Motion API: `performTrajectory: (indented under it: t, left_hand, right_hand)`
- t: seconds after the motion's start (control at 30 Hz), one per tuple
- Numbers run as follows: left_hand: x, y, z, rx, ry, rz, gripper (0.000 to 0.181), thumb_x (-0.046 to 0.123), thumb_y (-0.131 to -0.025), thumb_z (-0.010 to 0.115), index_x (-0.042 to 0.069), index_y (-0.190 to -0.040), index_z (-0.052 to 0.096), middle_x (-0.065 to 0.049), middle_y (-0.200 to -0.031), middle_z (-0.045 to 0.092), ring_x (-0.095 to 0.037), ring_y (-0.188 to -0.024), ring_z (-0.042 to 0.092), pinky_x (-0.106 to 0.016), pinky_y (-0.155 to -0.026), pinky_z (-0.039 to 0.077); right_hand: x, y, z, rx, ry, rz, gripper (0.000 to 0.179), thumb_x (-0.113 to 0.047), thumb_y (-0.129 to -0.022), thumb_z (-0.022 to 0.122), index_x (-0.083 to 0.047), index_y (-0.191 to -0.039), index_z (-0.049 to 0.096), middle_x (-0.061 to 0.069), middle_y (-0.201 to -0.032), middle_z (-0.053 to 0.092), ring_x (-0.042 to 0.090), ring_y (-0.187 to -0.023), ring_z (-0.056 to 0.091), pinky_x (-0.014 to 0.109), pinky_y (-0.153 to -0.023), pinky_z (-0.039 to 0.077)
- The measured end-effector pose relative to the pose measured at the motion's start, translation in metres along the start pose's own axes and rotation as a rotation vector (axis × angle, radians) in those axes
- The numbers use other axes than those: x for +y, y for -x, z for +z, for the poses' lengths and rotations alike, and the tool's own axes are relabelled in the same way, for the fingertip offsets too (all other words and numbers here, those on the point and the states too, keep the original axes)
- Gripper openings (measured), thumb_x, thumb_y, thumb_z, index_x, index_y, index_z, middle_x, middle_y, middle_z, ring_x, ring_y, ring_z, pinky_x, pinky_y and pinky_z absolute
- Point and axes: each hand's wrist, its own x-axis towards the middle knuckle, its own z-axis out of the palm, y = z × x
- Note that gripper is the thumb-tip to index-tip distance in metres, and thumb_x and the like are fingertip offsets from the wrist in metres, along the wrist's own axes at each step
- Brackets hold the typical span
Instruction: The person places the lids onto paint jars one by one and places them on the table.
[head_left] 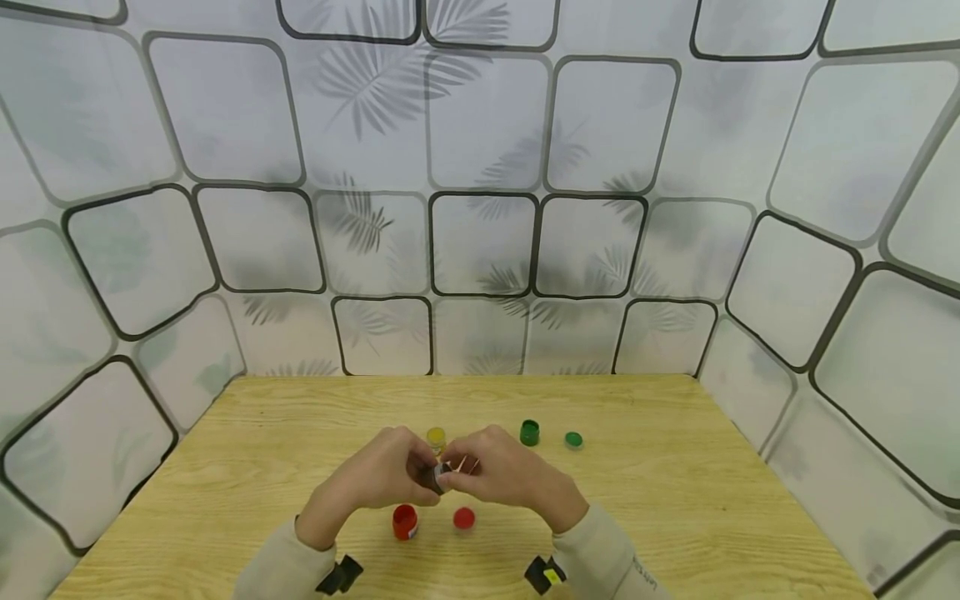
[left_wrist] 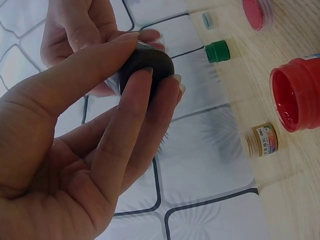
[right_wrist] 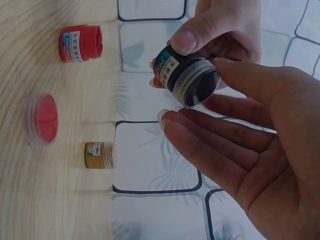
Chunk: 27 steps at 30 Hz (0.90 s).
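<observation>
My left hand (head_left: 382,471) holds a small black paint jar (right_wrist: 172,67) with a clear screw lid (right_wrist: 197,85), tilted, above the table. In the left wrist view its thumb and fingers curl round the jar's dark base. My right hand (right_wrist: 250,155) is at the lid end. Its thumb touches the lid's edge, while its fingers reach out fairly straight under and behind the lid. Below the hands stand an open red paint jar (head_left: 405,522) and, to its right, its red-stained lid (head_left: 464,518). A yellow paint jar (right_wrist: 100,155) with its lid on stands just beyond the hands.
Farther back on the right stands an open green paint jar (head_left: 529,432), with a green-stained lid (head_left: 573,440) lying to its right. The light wooden table (head_left: 675,500) is enclosed at the back and sides by a patterned curtain (head_left: 480,250).
</observation>
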Motion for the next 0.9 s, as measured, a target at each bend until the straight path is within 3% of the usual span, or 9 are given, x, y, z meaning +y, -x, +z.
performTrajectory:
  t: [0.1,0.2,0.43,0.9]
  left_hand:
    - [0.0001,0.0000,-0.0002,0.002,-0.011,-0.004,0.011,0.005,-0.081,0.085,0.005,-0.091,0.079,-0.003,-0.083,0.077,-0.008,-0.071,0.071,-0.019,-0.064,0.057]
    - [-0.0004,-0.0001,-0.0008,0.004,-0.020,-0.010,0.014,0.005,-0.081,0.086,0.003,-0.093,0.079,-0.003,-0.084,0.078,-0.009,-0.072,0.072,-0.019,-0.064,0.057]
    - [-0.0022,0.0000,-0.0016,0.007,-0.018,-0.002,0.016,0.006,-0.081,0.086,0.004,-0.095,0.080,-0.003,-0.084,0.078,-0.008,-0.071,0.071,-0.019,-0.064,0.057]
    - [-0.0027,-0.0011,-0.0006,0.004,-0.018,0.004,0.017,0.005,-0.080,0.086,0.005,-0.096,0.081,-0.003,-0.084,0.079,-0.007,-0.071,0.072,-0.018,-0.065,0.057]
  right_hand:
    - [0.0006,0.0017,-0.0028,0.002,-0.034,0.000,0.032,-0.020,-0.097,0.073,-0.007,-0.126,0.069,0.011,-0.121,0.074,0.019,-0.100,0.075,0.016,-0.077,0.059]
    - [0.0010,0.0032,-0.0046,0.017,-0.042,-0.036,0.036,-0.015,-0.093,0.078,-0.008,-0.126,0.068,0.011,-0.126,0.070,0.025,-0.109,0.071,0.020,-0.083,0.060]
    - [0.0020,0.0016,-0.0012,0.045,-0.004,-0.164,0.030,-0.004,-0.086,0.083,-0.007,-0.113,0.072,0.007,-0.118,0.069,0.016,-0.108,0.069,0.012,-0.087,0.056]
    - [0.0029,0.0000,0.0011,0.041,0.015,-0.179,0.021,-0.004,-0.088,0.080,-0.006,-0.109,0.075,0.008,-0.114,0.072,0.016,-0.104,0.072,0.012,-0.084,0.056]
